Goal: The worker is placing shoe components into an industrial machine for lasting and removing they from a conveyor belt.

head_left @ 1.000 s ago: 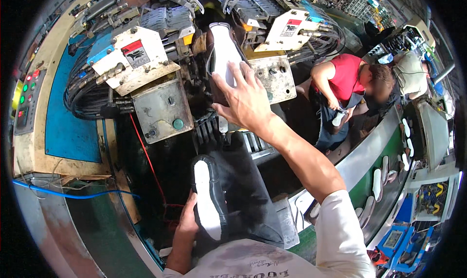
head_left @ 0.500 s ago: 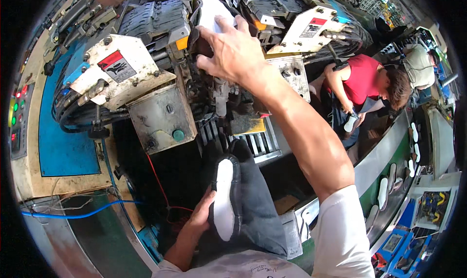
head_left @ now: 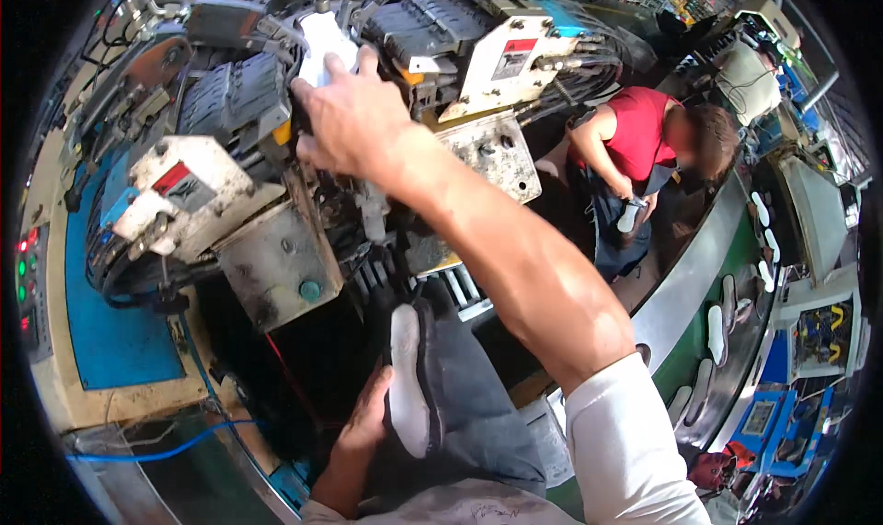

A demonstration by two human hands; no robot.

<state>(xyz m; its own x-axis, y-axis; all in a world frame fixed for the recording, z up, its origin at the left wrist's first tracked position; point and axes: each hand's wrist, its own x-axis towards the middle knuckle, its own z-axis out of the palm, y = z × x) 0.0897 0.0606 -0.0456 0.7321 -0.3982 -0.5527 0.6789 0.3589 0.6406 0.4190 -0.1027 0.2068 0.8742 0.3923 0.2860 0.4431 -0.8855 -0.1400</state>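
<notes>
Head | right hand (head_left: 354, 125): we're likely steadying sole (head_left: 324, 42) under spread fingers | left hand (head_left: 366, 415): gripping shoe (head_left: 407, 382) against thumb, rest hidden

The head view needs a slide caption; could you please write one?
Left hand holding a white-soled black shoe; right hand over a second white-soled piece at the machine.

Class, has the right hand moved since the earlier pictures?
Yes: the right hand has moved forward, farther beyond the fixed green button.
</notes>
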